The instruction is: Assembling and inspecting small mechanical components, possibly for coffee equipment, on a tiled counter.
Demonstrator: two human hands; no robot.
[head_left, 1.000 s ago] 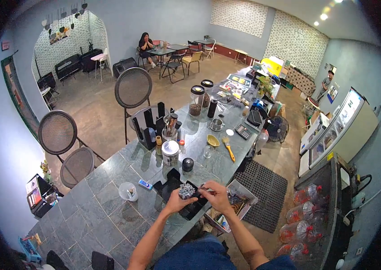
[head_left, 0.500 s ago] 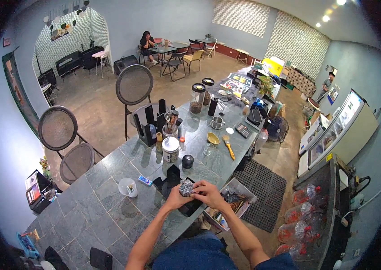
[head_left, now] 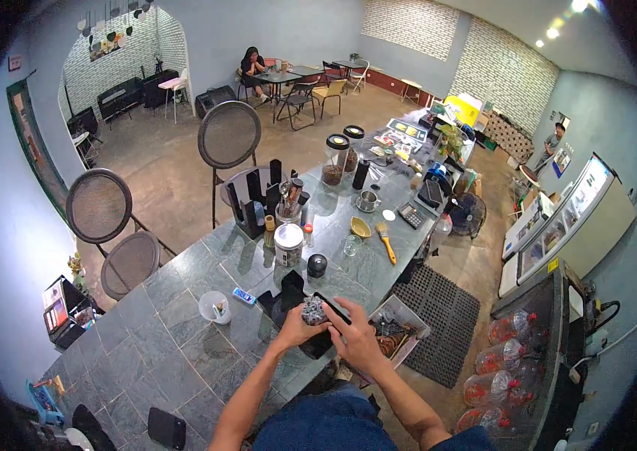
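Note:
Above the near edge of the grey tiled counter (head_left: 183, 308), my left hand (head_left: 297, 331) is closed round a clump of shiny grey, crinkled material (head_left: 314, 310); its exact kind is unclear. Right beside it, my right hand (head_left: 354, 340) grips a slim, black, straight-edged object (head_left: 332, 307). A black mat (head_left: 286, 292) lies partly under my hands. Just beyond it stand a black dome-topped object (head_left: 317, 265) and a white-lidded jar (head_left: 288, 246). To the left are a small blue-and-white packet (head_left: 244, 296) and a translucent cup (head_left: 214, 309) with small items inside.
Farther along the counter are a yellow-handled brush (head_left: 386, 243), yellowish bowl (head_left: 360, 227), calculator (head_left: 411, 216) and jars of beans (head_left: 335, 160). An open drawer (head_left: 414, 328) juts out at my right. Two people are in the room's far part.
My right hand has drawn back from the grey clump and now holds the slim black object beside it. My left hand keeps its hold.

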